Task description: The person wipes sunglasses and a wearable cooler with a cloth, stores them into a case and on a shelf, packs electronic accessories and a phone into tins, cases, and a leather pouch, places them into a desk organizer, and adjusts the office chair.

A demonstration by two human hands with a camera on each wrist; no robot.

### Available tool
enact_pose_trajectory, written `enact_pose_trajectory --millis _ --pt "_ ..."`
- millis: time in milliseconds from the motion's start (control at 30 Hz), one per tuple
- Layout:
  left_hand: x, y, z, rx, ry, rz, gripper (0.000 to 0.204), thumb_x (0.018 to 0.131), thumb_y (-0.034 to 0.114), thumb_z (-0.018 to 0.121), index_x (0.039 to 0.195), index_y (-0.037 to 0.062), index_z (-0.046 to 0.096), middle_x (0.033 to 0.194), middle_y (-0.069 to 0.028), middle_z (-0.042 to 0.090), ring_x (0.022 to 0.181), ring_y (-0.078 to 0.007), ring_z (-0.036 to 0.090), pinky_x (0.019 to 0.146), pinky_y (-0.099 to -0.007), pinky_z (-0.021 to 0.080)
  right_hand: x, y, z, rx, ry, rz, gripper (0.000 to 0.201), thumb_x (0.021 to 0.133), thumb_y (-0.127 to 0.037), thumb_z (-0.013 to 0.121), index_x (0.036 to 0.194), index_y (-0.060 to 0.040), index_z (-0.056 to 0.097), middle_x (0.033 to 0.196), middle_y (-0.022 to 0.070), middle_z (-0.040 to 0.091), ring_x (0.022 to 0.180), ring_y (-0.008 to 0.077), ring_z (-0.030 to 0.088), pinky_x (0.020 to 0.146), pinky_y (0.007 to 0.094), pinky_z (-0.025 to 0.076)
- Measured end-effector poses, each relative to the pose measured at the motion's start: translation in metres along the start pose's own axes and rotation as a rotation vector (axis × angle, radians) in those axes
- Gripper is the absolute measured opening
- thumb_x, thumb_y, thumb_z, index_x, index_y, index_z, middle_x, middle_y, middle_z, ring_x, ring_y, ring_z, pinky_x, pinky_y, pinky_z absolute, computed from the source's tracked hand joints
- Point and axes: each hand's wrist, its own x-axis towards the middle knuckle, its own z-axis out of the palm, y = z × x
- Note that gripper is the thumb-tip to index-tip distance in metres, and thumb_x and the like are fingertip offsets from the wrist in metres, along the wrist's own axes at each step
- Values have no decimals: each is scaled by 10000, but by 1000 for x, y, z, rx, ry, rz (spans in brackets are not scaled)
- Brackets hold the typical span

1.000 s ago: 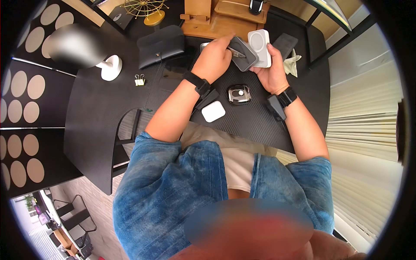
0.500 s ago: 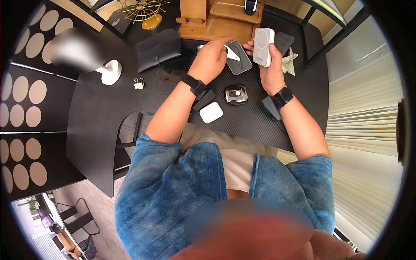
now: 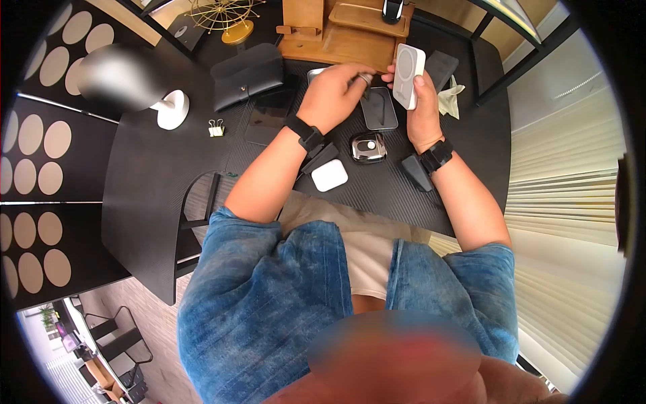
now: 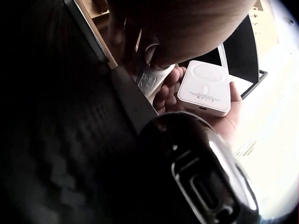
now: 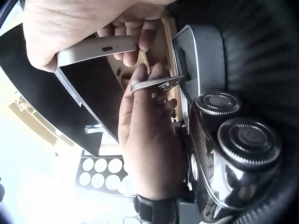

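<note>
My right hand [image 3: 424, 118] grips a white power bank [image 3: 409, 77] with a circle on its face. Thumb and fingers of my left hand [image 3: 331, 97] pinch a thin silver-white flat piece [image 5: 156, 84]; in the right wrist view its tip is at a dark grey-rimmed case [image 5: 205, 60], and I cannot tell whether they touch. That rectangular case [image 3: 380, 111] lies on the table between the hands. Nearer me sit a chrome and black shaver [image 3: 368, 147] with round heads and, left of it, a small white rounded case [image 3: 330, 175].
A black pouch [image 3: 249, 77], a binder clip [image 3: 215, 128] and a white lamp base [image 3: 173, 110] are on the left. Behind the hands stands a wooden organizer [image 3: 343, 50]. A dark block [image 3: 441, 67] and a pale cloth [image 3: 449, 101] lie to the right.
The dark case, between both hands a second ago, has come down onto the table. My left hand has drawn the flat piece off its face. The power bank stays in my right hand.
</note>
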Motion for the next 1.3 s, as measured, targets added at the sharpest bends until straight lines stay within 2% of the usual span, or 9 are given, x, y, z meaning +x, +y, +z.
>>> enact_pose_trajectory --millis 133,200,400,600,733,800,900,1100,1300 --pt "4 -6 -3 -277 51 -217 225 970 92 549 1146 -22 628 1035 -111 697 932 -201 697 810 -296 535 -1 -2 0 -18 -1 13 501 955 -392 481 1211 37 515 1147 125 610 1019 198 602 919 320 450" --pt "5 -2 -8 -663 -53 -490 227 992 99 517 1164 -23 599 1048 -121 675 951 -216 692 829 -298 552 -1 -2 0 -56 -4 16 477 954 -377 502 1201 31 518 1139 121 615 1012 191 600 910 315 451" --pt "5 -7 -7 -1098 -99 -476 222 993 52 473 1164 -68 550 1126 -166 629 1078 -241 643 1001 -351 524 -3 -4 4 -12 -4 49 451 956 -359 528 1198 21 526 1135 123 620 1005 189 609 897 309 456" --pt "7 -19 -9 -1384 -101 -446 226 985 69 523 1139 -97 537 1167 -167 628 1087 -247 638 1031 -345 506 -3 -6 4 -24 -12 70 464 968 -375 512 1200 26 525 1112 118 630 990 181 616 900 302 455" --pt "10 -12 -8 -1306 -106 -449 278 991 91 534 1193 -94 490 1179 -175 620 1097 -247 631 1020 -344 516 -3 -4 3 -48 -31 67 446 959 -341 567 1209 27 530 1104 104 633 986 171 616 887 295 461" --pt "8 3 -11 -1085 -13 -505 311 1015 99 489 1262 -83 437 1215 -182 589 1134 -269 613 1066 -359 477 -2 3 4 -89 11 41 455 908 -267 682 1224 25 536 1096 88 634 978 166 616 859 293 474" --pt "7 -1 -8 -1097 -41 -528 381 1023 117 477 1329 -76 359 1263 -199 547 1136 -280 608 1047 -362 489 -1 9 6 -207 17 16 513 824 -213 787 1223 14 558 1087 77 636 966 168 616 841 299 485" --pt "6 -11 -7 -1383 -108 -432 475 955 14 465 1392 -81 303 1323 -218 503 1226 -281 540 1066 -397 451 -1 5 6 -647 15 -187 562 776 -236 829 1222 0 582 1122 83 615 1005 184 605 878 304 482" --pt "4 -2 -10 -1247 -126 -417 546 924 -14 481 1433 -45 283 1338 -188 510 1233 -252 536 1062 -369 439 0 2 9 -750 50 -257 577 739 -250 844 1188 7 591 1095 130 610 1039 266 587 909 357 472"
